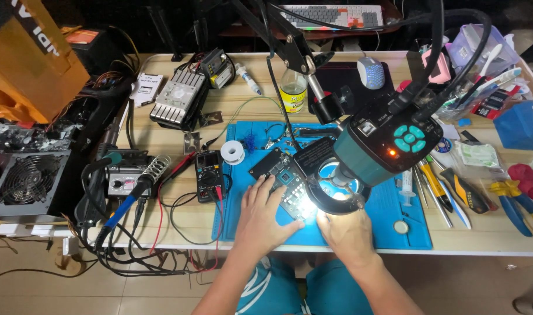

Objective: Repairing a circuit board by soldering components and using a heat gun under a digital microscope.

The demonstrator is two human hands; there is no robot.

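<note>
Left hand (260, 213) flat, fingers spread on dark rectangular circuit board (281, 175); right hand (348, 233) grip hidden under microscope ring light (336, 195). Board may slip if nudged.

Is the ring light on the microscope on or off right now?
On. The ring light glows bright white and washes out the circuit board beneath it.

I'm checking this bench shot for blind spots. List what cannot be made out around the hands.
Head view only:
- right hand: fingertips hidden by the ring light and its glare.
- circuit board: near end washed out by glare; parts too small to tell.
- left hand: rests on the board; anything under its palm is hidden.
- blue mat: middle covered by the microscope head.
</note>
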